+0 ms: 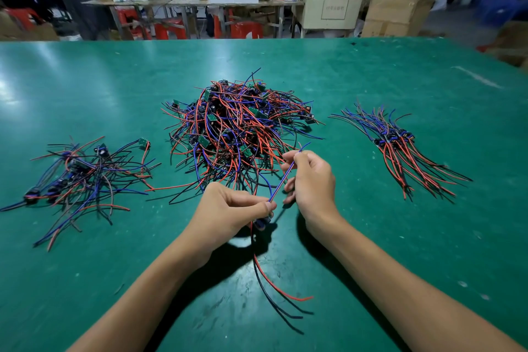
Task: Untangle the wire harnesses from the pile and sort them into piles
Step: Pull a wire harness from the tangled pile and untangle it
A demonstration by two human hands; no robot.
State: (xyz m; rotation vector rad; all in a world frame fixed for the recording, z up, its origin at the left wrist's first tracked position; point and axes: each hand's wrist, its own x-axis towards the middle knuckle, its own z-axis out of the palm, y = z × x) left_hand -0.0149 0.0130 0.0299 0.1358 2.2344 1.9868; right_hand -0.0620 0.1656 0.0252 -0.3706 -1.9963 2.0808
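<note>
With a neat sorted bundle (400,148) at three o'clock, a looser one (83,174) at nine and the big tangled pile (240,126) at twelve, most sorting remains; the left hand (228,214) and right hand (311,180) both pinch one freed harness (278,184) at centre.

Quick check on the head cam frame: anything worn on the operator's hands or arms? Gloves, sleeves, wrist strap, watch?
Nothing worn that shows. The left hand and right hand are bare: no gloves, rings or finger cots. Both forearms are uncovered to the bottom edge of the picture, with no sleeve, watch, band or grounding strap at either wrist. No cables or markings on them.
</note>
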